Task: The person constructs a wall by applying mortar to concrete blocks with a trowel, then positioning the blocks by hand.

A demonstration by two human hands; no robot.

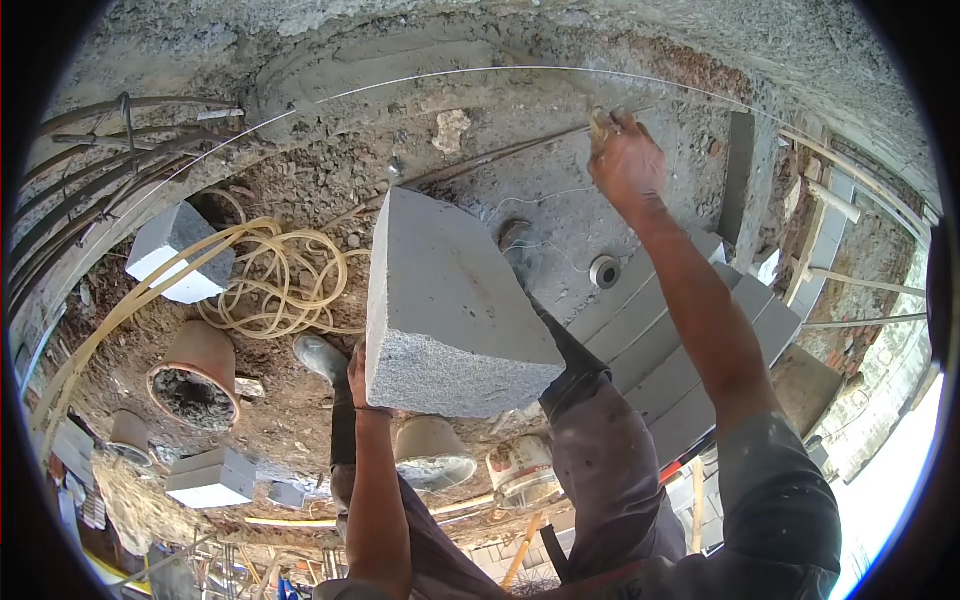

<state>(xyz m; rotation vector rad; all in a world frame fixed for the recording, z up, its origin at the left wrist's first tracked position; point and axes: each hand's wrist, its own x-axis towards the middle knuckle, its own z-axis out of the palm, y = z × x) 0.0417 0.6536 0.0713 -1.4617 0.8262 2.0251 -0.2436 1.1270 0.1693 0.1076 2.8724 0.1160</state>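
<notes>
daylight glares white at lower right while fisheye distortion bends edges

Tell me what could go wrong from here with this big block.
The block could tip or slip: only the left hand shows against its side, and any other support is hidden. The right hand, which appears fairly near the stretched string, might knock it out of line. The loose hose, coiled near the boot, could snag a foot.
</notes>
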